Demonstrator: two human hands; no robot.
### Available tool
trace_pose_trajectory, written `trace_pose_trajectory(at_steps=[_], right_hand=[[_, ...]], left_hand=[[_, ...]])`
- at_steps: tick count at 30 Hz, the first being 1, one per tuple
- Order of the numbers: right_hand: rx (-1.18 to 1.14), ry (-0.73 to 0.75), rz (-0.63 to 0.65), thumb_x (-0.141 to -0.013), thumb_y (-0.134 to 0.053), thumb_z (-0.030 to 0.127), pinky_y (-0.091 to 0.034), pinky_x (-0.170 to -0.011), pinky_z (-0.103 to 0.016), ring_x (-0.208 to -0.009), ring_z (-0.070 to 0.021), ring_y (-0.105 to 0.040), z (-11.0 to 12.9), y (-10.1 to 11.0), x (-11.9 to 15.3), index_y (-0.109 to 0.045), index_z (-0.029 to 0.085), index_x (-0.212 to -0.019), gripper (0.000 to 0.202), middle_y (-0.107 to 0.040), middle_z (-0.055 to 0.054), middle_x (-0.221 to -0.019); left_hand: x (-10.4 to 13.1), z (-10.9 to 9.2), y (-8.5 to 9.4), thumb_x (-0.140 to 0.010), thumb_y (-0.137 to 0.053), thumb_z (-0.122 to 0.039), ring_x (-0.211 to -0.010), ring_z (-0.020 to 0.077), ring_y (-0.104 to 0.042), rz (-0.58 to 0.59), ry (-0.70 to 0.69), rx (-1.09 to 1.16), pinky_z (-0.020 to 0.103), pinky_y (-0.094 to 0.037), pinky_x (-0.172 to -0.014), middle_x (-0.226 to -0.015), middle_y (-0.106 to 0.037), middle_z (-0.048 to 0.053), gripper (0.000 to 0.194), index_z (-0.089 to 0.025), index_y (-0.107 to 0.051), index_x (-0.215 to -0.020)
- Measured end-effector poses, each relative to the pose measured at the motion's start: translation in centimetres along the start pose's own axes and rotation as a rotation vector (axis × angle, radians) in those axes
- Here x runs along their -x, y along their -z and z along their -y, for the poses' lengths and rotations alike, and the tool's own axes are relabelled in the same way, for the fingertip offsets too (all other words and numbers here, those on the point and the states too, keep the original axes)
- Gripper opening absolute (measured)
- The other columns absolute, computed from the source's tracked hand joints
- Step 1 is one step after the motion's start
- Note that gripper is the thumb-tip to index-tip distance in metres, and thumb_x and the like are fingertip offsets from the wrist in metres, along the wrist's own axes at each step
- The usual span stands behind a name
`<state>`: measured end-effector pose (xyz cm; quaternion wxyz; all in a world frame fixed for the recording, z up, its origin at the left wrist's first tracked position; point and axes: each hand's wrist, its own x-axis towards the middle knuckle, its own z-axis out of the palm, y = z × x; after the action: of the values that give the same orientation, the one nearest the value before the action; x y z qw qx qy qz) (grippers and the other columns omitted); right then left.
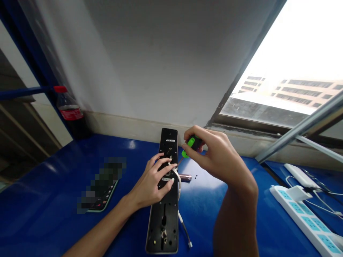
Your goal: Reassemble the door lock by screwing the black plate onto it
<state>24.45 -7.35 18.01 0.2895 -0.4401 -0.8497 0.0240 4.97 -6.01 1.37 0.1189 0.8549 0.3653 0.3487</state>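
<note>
A long black door lock panel [164,210] lies on the blue tabletop, its back side up, with screw holes and slots showing. My left hand [152,180] rests across its middle, fingers spread on the surface. My right hand [211,146] is closed round the green and black handle of a screwdriver [189,144]. The screwdriver's thin shaft slants down to the panel's right edge, close to my left fingertips; I cannot make out where its tip ends. A white cable [179,185] comes out near there and runs down the right side to a small plug.
A copper-coloured cylinder [185,177] pokes out beside the panel, with tiny dark bits nearby. A phone [102,192] lies left. A cola bottle [71,112] stands at the back left by the wall. A white power strip [305,217] with cords and a metal bar [300,128] are right.
</note>
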Motion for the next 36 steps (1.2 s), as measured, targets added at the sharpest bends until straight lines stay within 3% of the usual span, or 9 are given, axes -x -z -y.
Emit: trace_pose_trajectory(at_steps=[9,15,17,19,21,23,26,31,36], right_hand=[[0.14,-0.054,-0.138,-0.086,-0.068,0.024,-0.036,-0.058,-0.025,-0.056,-0.0082,-0.047,0.5,-0.7,-0.1,-0.062,0.021,-0.085,0.007,-0.058,0.004,-0.065],[0.19,-0.154,-0.179,-0.097,-0.054,0.045,-0.03,-0.055,-0.03,-0.048,-0.0096,-0.034,0.8,-1.1,-0.1,-0.059,0.02,-0.06,0.045,-0.047,0.003,-0.049],[0.148,-0.138,-0.157,-0.099,-0.05,0.039,-0.033,-0.057,-0.03,-0.05,-0.0101,-0.042,0.8,-1.1,0.0,-0.066,0.02,-0.069,0.039,-0.057,0.001,-0.055],[0.083,-0.115,-0.116,-0.099,-0.046,0.028,-0.038,-0.062,-0.03,-0.058,-0.0117,-0.053,0.9,-0.9,0.1,-0.073,0.021,-0.098,0.028,-0.068,-0.002,-0.073],[0.021,-0.096,-0.086,-0.095,-0.045,0.02,-0.041,-0.065,-0.029,-0.066,-0.0135,-0.059,1.0,-0.7,0.4,-0.063,0.024,-0.128,0.038,-0.071,-0.003,-0.087],[-0.017,-0.084,-0.067,-0.091,-0.047,0.016,-0.042,-0.065,-0.029,-0.069,-0.0144,-0.059,1.0,-0.4,0.6,-0.053,0.026,-0.141,0.051,-0.069,-0.002,-0.089],[0.006,-0.116,-0.095,-0.088,-0.051,0.017,-0.042,-0.065,-0.029,-0.069,-0.0144,-0.058,1.0,-0.5,0.5,-0.059,0.027,-0.129,0.044,-0.068,-0.001,-0.086],[0.043,-0.173,-0.131,-0.097,-0.05,0.037,-0.04,-0.063,-0.03,-0.063,-0.0141,-0.058,0.7,-0.9,0.1,-0.067,0.024,-0.109,0.024,-0.069,-0.001,-0.074],[0.023,-0.07,-0.075,-0.085,-0.051,0.014,-0.043,-0.067,-0.03,-0.072,-0.0146,-0.058,0.8,-0.5,0.5,-0.058,0.025,-0.129,0.045,-0.067,-0.004,-0.098]], left_hand=[[0.2,-0.2,-0.2,-0.093,-0.058,-0.027,-0.144,0.0337,-0.03,0.008,-0.005,-0.013,0.058,-0.032,-0.12,-0.143,-0.053,0.01,0.047,-0.024,-0.057,-0.14],[0.5,-0.1,-0.8,-0.089,-0.065,-0.026,-0.152,0.0367,-0.021,-0.083,0.056,-0.003,0.063,-0.028,-0.121,-0.157,-0.038,0.01,0.053,-0.029,-0.055,-0.142],[0.6,0.1,-1.0,-0.088,-0.068,-0.03,-0.153,0.0376,-0.021,-0.082,0.101,0.044,0.062,-0.029,-0.121,-0.164,-0.025,0.01,0.06,-0.029,-0.051,-0.145],[0.6,0.2,-1.0,-0.087,-0.07,-0.033,-0.153,0.0365,-0.025,-0.058,0.114,0.108,0.059,-0.032,-0.121,-0.168,-0.015,0.011,0.064,-0.029,-0.048,-0.148],[0.5,0.3,-0.9,-0.086,-0.072,-0.034,-0.152,0.0358,-0.028,-0.054,0.106,0.143,0.057,-0.033,-0.121,-0.169,-0.013,0.01,0.065,-0.029,-0.049,-0.147],[0.4,0.2,-0.8,-0.085,-0.073,-0.033,-0.151,0.0361,-0.03,-0.059,0.099,0.146,0.057,-0.032,-0.121,-0.169,-0.015,0.01,0.064,-0.028,-0.051,-0.145],[0.4,0.2,-0.6,-0.084,-0.073,-0.034,-0.151,0.0362,-0.032,-0.059,0.092,0.139,0.056,-0.033,-0.121,-0.168,-0.017,0.01,0.062,-0.027,-0.054,-0.143],[0.5,0.4,-0.7,-0.089,-0.068,-0.034,-0.151,0.0338,-0.03,-0.066,0.075,0.122,0.055,-0.032,-0.122,-0.168,-0.018,0.01,0.054,-0.026,-0.056,-0.141],[0.4,0.4,-0.6,-0.093,-0.062,-0.033,-0.151,0.0334,-0.029,-0.063,0.086,0.114,0.056,-0.031,-0.123,-0.166,-0.023,0.009,0.048,-0.026,-0.057,-0.14]])
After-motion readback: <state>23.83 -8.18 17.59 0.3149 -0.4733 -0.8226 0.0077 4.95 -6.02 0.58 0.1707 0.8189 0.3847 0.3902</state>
